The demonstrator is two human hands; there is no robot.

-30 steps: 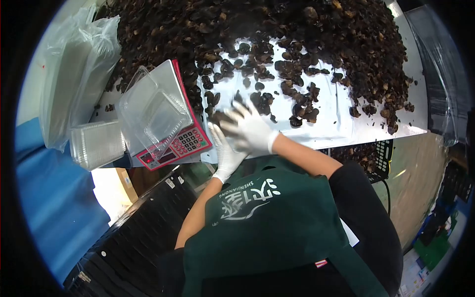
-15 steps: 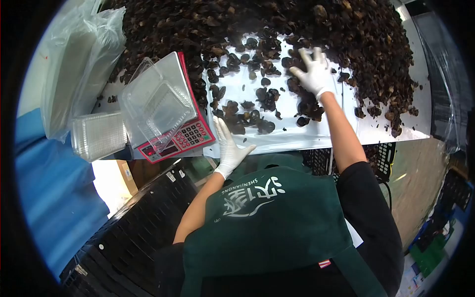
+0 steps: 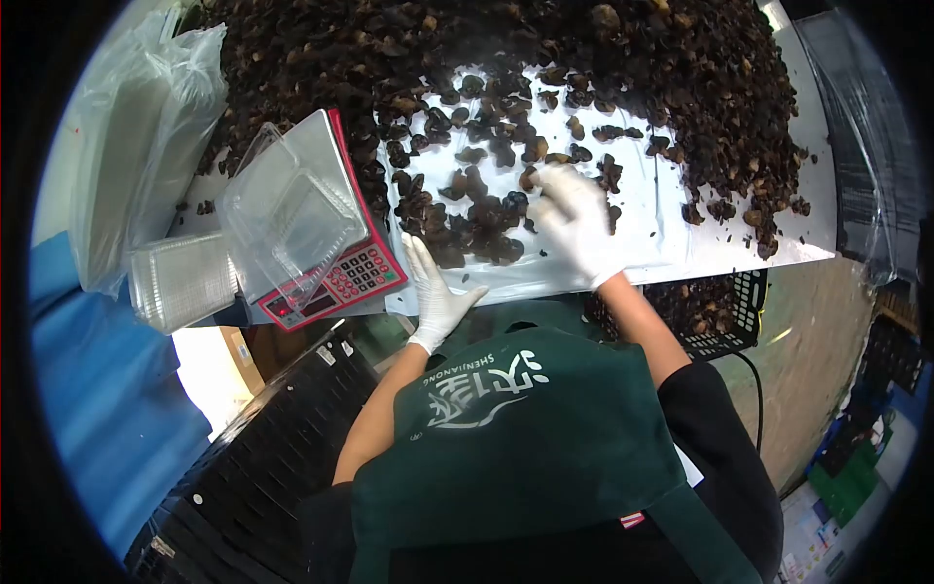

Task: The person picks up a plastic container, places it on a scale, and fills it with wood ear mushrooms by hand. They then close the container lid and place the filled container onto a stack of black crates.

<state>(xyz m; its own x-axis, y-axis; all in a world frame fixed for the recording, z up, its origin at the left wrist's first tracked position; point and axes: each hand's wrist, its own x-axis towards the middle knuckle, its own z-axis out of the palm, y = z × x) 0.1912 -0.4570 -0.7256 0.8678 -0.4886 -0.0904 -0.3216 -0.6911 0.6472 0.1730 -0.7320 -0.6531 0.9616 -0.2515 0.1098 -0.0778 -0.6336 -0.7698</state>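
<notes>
A big heap of dark dried fungus pieces (image 3: 486,49) covers the far part of a table laid with a white sheet (image 3: 662,224). A smaller pile of the pieces (image 3: 477,219) lies near the front edge. My right hand (image 3: 576,222), in a white glove, rests palm down with fingers spread at the right side of that pile, touching pieces. My left hand (image 3: 435,290), also gloved, lies open and flat at the table's front edge, just left of and below the pile. An open clear plastic box (image 3: 287,219) sits on a red-fronted scale (image 3: 341,282) to the left.
A stack of clear boxes (image 3: 180,282) stands left of the scale, with a plastic bag of more boxes (image 3: 136,146) behind it. A black crate with fungus (image 3: 720,311) hangs below the table's right edge. Black crates (image 3: 253,467) and a blue surface (image 3: 97,409) are at lower left.
My right hand went out to the far heap and has come back toward me, dragging pieces with it. The near pile is larger. My left hand stayed at the table edge.
</notes>
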